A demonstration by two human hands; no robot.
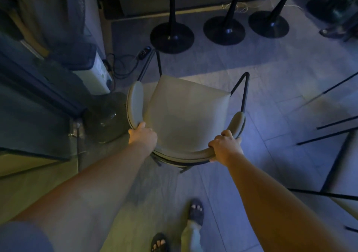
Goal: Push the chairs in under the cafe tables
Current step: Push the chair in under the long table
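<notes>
A pale grey padded chair with a curved backrest and thin black metal legs stands on the tiled floor just in front of me, its seat facing away. My left hand grips the left end of the curved backrest. My right hand grips the backrest on the right side. Beyond the chair stand three black round pedestal bases with black posts going up out of view; the tops they carry are hidden.
A standing fan with a white body and dark round foot sits left of the chair, with cables and a power strip on the floor. Black chair legs lie at the right. My sandalled feet show below.
</notes>
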